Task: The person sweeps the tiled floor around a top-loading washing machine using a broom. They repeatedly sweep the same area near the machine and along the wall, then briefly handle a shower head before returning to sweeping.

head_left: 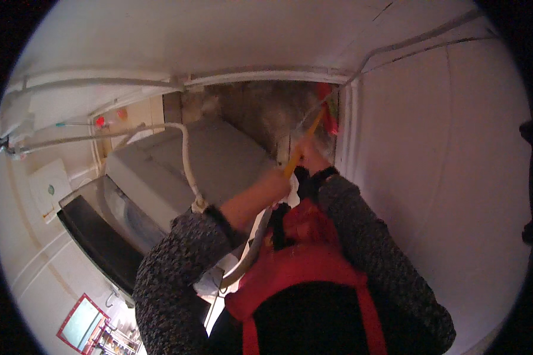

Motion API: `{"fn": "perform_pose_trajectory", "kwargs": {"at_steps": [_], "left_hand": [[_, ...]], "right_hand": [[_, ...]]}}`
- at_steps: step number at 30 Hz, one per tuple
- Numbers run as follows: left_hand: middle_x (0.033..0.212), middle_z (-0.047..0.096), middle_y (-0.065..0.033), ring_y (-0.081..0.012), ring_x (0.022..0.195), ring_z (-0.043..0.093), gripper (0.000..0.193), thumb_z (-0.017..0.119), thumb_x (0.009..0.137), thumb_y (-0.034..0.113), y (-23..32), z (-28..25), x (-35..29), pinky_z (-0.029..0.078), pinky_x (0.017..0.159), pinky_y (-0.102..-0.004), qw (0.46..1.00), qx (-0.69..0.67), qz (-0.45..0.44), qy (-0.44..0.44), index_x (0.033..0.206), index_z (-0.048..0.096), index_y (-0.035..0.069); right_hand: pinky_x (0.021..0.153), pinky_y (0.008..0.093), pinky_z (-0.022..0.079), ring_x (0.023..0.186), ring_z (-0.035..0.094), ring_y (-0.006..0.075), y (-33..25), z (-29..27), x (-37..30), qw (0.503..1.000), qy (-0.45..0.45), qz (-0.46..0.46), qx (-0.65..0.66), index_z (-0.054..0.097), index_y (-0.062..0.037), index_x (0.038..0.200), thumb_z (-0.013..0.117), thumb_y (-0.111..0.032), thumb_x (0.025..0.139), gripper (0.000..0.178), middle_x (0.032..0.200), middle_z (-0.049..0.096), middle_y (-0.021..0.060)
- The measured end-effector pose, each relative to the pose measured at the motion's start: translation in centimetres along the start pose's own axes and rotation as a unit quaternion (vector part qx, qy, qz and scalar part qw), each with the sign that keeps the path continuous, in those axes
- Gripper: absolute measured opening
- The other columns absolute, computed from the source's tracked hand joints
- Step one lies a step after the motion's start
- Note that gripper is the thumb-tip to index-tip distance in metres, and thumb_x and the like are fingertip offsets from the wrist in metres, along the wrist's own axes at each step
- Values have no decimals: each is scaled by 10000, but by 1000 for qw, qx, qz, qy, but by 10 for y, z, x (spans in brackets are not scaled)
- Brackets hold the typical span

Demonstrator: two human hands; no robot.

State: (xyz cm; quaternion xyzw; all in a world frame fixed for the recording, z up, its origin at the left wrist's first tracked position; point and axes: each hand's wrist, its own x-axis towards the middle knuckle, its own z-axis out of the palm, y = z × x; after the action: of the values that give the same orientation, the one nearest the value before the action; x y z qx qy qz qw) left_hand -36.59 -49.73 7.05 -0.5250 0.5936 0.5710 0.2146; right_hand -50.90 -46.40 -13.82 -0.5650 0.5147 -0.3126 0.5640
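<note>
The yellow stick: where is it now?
In the head view, the yellow stick slants right of centre, near end at the left hand, middle by the right hand, right of the grey appliance.

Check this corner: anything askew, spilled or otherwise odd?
Two things. The boxy grey machine seems to stand skewed to the walls, even allowing for fisheye bending. The floor beyond it looks brown and blotchy; whether that is dirt or a spill, I cannot tell.
</note>
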Motion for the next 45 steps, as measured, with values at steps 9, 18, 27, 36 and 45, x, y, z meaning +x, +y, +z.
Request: {"fn": "perform_pose_trajectory", "kwargs": {"at_steps": [9, 18, 27, 36, 45], "left_hand": [[571, 506, -114, -215, 392, 506, 281, 486, 726, 66, -8, 20, -63, 383, 301, -342, 971, -177, -155, 28, 979, 388, -10], [532, 485, -82, -178, 375, 465, 194, 533, 669, 64, 11, -19, -40, 340, 302, -295, 959, -232, -127, -105, 850, 481, 16], [567, 469, -58, -151, 376, 418, 261, 561, 662, 69, -9, 38, -55, 315, 300, -278, 976, -209, 29, 52, 908, 475, 51], [567, 483, -72, -163, 383, 462, 278, 552, 667, 52, 16, 43, -51, 331, 305, -310, 940, -341, -26, -10, 929, 464, 25], [550, 461, -71, -172, 419, 489, 216, 562, 669, 69, -19, 38, -66, 363, 327, -314, 872, -429, -236, 27, 878, 519, 35]], "right_hand": [[558, 313, 452, 603, 543, 183, -68, 57, 10, 806, 35, 407, 428, 482, -48, 764, 534, -126, 729, 100, 684, 506, 55], [498, 329, 409, 660, 522, 176, -44, 21, -27, 888, 161, 204, 378, 495, -80, 747, 520, -188, 734, 112, 709, 490, 52], [586, 349, 414, 660, 482, 216, -38, 43, 3, 991, -50, 101, 72, 464, -55, 794, 470, -114, 772, 63, 727, 453, 96], [451, 342, 410, 544, 486, 214, -28, 14, -20, 829, 152, 372, 388, 476, -51, 689, 579, -140, 647, 143, 672, 449, 76], [466, 357, 413, 574, 506, 238, -26, 86, 7, 891, 7, 320, 322, 495, -33, 752, 572, -167, 652, 184, 699, 478, 90]]}}
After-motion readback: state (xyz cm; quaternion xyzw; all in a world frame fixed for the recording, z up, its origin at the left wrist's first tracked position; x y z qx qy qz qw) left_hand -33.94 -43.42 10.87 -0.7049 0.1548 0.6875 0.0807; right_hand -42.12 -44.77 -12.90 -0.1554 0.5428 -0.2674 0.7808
